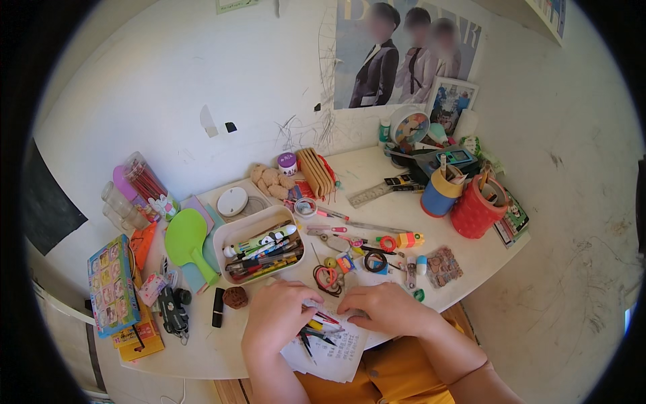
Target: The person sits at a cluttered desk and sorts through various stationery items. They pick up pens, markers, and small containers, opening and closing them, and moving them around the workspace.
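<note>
Sheets of paper (343,361) bearing writing lie at the near edge of the desk. On them rests a loose bunch of pens and pencils (317,328). My left hand (282,313) is curled at the bunch's left side, its fingers bent over the upper ends; whether it grips any is hidden. My right hand (381,308) is bent just right of the pens, thumb and fingers apart, with nothing visible between them. Beyond my left hand stands a white plastic box (219,242) filled with pens and markers (267,252). Hair ties (327,280) lie above the gap between my hands.
A black tube (217,307) and a brown ball-like object (235,298) lie left of my left hand. Farther left is a green paddle (186,237). Small trinkets, a black ring (375,262) and a ruler (371,194) lie beyond my hands. Blue (440,194) and red (472,214) pen holders stand right.
</note>
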Motion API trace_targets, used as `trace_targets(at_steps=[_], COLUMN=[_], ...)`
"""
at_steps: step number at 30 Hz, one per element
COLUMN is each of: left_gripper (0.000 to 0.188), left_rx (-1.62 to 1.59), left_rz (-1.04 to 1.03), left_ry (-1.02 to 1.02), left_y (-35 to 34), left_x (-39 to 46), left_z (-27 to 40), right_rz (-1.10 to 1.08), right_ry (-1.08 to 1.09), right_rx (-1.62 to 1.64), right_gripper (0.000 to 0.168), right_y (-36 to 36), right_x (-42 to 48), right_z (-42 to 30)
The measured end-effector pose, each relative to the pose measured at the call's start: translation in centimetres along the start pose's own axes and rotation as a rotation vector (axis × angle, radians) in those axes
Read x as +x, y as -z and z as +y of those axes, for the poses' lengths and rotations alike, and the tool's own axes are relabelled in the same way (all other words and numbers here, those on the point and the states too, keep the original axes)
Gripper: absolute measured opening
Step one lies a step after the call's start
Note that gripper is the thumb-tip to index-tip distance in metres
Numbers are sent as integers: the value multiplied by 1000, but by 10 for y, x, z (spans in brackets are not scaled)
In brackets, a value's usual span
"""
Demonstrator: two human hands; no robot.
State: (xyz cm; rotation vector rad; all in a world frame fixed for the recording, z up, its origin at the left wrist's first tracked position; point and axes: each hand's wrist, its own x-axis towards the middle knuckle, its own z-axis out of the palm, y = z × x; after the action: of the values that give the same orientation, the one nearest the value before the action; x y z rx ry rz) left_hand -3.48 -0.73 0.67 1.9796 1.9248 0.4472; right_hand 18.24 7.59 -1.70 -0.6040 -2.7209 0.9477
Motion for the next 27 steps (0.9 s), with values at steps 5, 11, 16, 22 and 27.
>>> trace_targets(at_steps=[5, 11, 16, 22, 27], left_gripper=[14, 15, 15, 21, 21], left_rx=[100, 155, 119, 104, 52], left_rz=[-124, -101, -79, 18, 174], left_ry=[-61, -54, -54, -82, -102], left_y=[-9, -9, -8, -8, -10], left_x=[4, 6, 5, 7, 12], left_z=[-5, 0, 5, 21, 37], right_rz=[-59, -6, 261, 674, 564], right_ry=[106, 94, -181, -394, -282], right_rx=[11, 23, 93, -16, -27], right_gripper=[25, 26, 23, 23, 21], right_y=[-4, 2, 46, 71, 55], right_x=[0, -1, -15, -31, -24], right_z=[-1, 5, 19, 49, 50])
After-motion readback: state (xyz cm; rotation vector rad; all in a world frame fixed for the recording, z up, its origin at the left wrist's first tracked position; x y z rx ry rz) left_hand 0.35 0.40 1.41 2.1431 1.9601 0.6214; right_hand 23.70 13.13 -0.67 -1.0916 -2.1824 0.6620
